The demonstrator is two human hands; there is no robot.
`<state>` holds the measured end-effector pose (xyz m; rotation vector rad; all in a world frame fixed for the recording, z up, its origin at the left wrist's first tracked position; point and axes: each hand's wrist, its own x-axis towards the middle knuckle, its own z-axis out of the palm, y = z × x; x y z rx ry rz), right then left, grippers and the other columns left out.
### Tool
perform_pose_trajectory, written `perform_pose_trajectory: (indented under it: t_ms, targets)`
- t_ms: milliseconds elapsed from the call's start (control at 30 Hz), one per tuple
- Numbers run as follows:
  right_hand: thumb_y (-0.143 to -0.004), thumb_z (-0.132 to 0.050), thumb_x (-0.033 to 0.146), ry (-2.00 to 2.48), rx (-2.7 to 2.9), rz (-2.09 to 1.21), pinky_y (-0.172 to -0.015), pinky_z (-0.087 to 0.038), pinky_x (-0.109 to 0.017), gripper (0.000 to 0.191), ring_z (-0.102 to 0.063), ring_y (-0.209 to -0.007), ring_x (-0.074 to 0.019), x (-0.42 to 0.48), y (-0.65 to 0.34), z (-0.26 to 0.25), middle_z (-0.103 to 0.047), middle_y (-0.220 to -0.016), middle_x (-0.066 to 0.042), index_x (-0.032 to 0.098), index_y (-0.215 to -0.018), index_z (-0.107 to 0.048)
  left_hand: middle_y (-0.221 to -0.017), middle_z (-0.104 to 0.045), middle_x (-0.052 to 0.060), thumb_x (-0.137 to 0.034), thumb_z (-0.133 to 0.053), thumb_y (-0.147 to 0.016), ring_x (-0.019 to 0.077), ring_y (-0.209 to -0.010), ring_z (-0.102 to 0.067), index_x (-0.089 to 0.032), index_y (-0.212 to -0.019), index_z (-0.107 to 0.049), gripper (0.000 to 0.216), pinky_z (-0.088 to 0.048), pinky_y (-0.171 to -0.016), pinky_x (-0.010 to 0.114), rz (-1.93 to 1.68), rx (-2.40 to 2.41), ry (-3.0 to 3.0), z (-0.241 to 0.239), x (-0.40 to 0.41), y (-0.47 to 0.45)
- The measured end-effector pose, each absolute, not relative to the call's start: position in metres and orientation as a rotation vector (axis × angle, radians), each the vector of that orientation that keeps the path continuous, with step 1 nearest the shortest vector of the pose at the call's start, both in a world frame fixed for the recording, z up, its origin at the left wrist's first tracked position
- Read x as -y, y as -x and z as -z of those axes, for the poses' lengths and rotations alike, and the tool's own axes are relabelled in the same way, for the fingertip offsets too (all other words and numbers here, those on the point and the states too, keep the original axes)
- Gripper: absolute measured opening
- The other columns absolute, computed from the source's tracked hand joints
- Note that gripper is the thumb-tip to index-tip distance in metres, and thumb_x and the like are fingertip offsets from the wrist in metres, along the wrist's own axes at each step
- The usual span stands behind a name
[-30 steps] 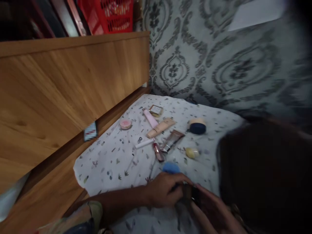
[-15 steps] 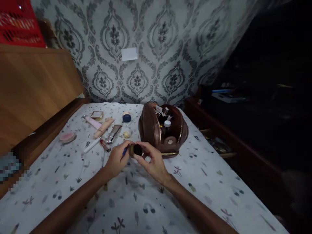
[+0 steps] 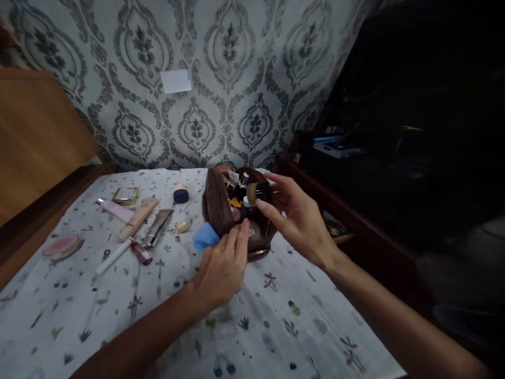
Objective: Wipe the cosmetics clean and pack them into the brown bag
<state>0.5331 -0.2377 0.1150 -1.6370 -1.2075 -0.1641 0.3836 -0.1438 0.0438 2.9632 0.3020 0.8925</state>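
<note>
My right hand [image 3: 298, 218] grips a small dark jar [image 3: 253, 193] with a brownish band, between thumb and fingers, over the mouth of the bag. The brown makeup bag [image 3: 216, 202] stands unzipped, with several cosmetics inside, among them a white-capped bottle partly hidden by the jar. My left hand [image 3: 223, 266] is at the bag's front edge, fingers pointing into the opening. A light blue cloth or sponge [image 3: 205, 237] sticks out from the left hand's thumb side, its held part hidden.
Left of the bag lie a navy-lidded jar [image 3: 181, 195], a gold compact [image 3: 125, 195], a silvery tube [image 3: 158, 228], a beige tube [image 3: 139, 218], a lip gloss [image 3: 141, 253] and a pink round compact [image 3: 62, 246]. A wooden headboard [image 3: 39, 121] borders the left.
My hands have parted. The right hand has carried the dark jar up and right over the bag; the left has moved to the bag's front, with more of the blue piece showing. The view has turned right.
</note>
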Motion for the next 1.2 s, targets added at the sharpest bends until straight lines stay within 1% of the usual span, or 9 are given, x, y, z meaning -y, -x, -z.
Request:
perform_pose_trajectory:
  t_ms: [167, 300, 367, 467, 533, 633, 900, 1067, 1200]
  targets:
    - [-0.086, -0.066, 0.031, 1.823, 1.481, 0.179, -0.072, -0.057, -0.033, 0.041, -0.068, -0.081, -0.0191, 0.23, -0.559, -0.113, -0.07, -0.107, -0.006, 0.019, -0.125, -0.061, -0.129, -0.062, 0.014, -0.013, -0.042, -0.095, 0.0212, -0.102, -0.067, -0.016, -0.154, -0.02, 0.063, -0.055, -0.071, 0.024, -0.876, -0.43, -2.984, -0.038, 0.151, -0.385]
    - [-0.083, -0.068, 0.023, 1.914, 1.639, 0.178, -0.073, -0.055, -0.03, 0.038, -0.067, -0.083, -0.0188, 0.223, -0.568, -0.116, -0.068, -0.103, -0.004, 0.021, -0.121, -0.062, -0.135, -0.058, 0.016, -0.016, -0.043, -0.096, 0.023, -0.1, -0.067, -0.016, -0.155, -0.019, 0.064, -0.055, -0.065, 0.026, -0.835, -0.468, -2.97, -0.038, 0.152, -0.385]
    - [-0.082, -0.07, 0.02, 1.961, 1.697, 0.158, -0.071, -0.054, -0.029, 0.036, -0.066, -0.081, -0.0175, 0.22, -0.571, -0.118, -0.067, -0.102, -0.004, 0.021, -0.117, -0.063, -0.127, -0.063, 0.014, -0.015, -0.042, -0.096, 0.0214, -0.092, -0.069, -0.016, -0.153, -0.023, 0.06, -0.053, -0.062, 0.026, -0.809, -0.425, -2.951, -0.041, 0.149, -0.384]
    - [-0.075, -0.076, 0.016, 2.019, 1.733, 0.116, -0.063, -0.05, -0.026, 0.035, -0.063, -0.074, -0.0159, 0.215, -0.576, -0.119, -0.063, -0.097, -0.003, 0.021, -0.109, -0.066, -0.103, -0.07, 0.008, -0.012, -0.042, -0.095, 0.0187, -0.079, -0.069, -0.015, -0.14, -0.041, 0.046, -0.052, -0.058, 0.025, -0.803, -0.217, -2.978, -0.044, 0.14, -0.384]
    - [-0.068, -0.082, 0.013, 1.979, 1.72, 0.071, -0.06, -0.046, -0.025, 0.034, -0.061, -0.07, -0.0146, 0.21, -0.578, -0.119, -0.062, -0.091, -0.001, 0.021, -0.099, -0.068, -0.093, -0.07, 0.005, -0.009, -0.042, -0.092, 0.0178, -0.072, -0.067, -0.016, -0.125, -0.052, 0.035, -0.05, -0.054, 0.025, -0.81, -0.069, -3.043, -0.046, 0.136, -0.384]
    - [-0.061, -0.085, 0.007, 1.952, 1.738, -0.018, -0.059, -0.044, -0.024, 0.033, -0.062, -0.066, -0.0137, 0.201, -0.575, -0.12, -0.062, -0.081, 0.001, 0.02, -0.086, -0.068, -0.087, -0.067, 0.003, -0.006, -0.041, -0.088, 0.0168, -0.065, -0.064, -0.016, -0.109, -0.055, 0.028, -0.047, -0.048, 0.026, -0.826, 0.065, -3.125, -0.046, 0.134, -0.384]
    - [-0.085, -0.061, 0.013, 2.514, 2.212, -0.112, -0.067, -0.046, -0.029, 0.016, -0.069, -0.093, -0.0253, 0.184, -0.556, -0.129, -0.072, -0.101, -0.013, 0.012, -0.099, -0.068, -0.084, -0.064, 0.0, -0.003, -0.043, -0.084, 0.0165, -0.059, -0.063, -0.016, -0.105, -0.053, 0.027, -0.048, -0.043, 0.029, -0.859, 0.109, -3.14, -0.049, 0.135, -0.385]
    - [-0.088, -0.055, 0.011, 2.543, 2.26, -0.053, -0.067, -0.047, -0.03, 0.016, -0.069, -0.092, -0.0258, 0.183, -0.551, -0.125, -0.071, -0.094, -0.013, 0.013, -0.097, -0.068, -0.083, -0.065, -0.001, -0.003, -0.047, -0.08, 0.0155, -0.057, -0.062, -0.016, -0.101, -0.054, 0.026, -0.047, -0.042, 0.028, -0.896, 0.139, -3.133, -0.05, 0.136, -0.385]
    - [-0.086, -0.056, 0.007, 2.585, 2.275, 0.024, -0.065, -0.048, -0.03, 0.019, -0.068, -0.093, -0.0253, 0.184, -0.549, -0.122, -0.067, -0.107, -0.017, 0.011, -0.103, -0.065, -0.084, -0.065, 0.0, -0.003, -0.049, -0.08, 0.0161, -0.057, -0.063, -0.016, -0.1, -0.054, 0.025, -0.048, -0.042, 0.028, -0.901, 0.141, -3.139, -0.05, 0.136, -0.386]
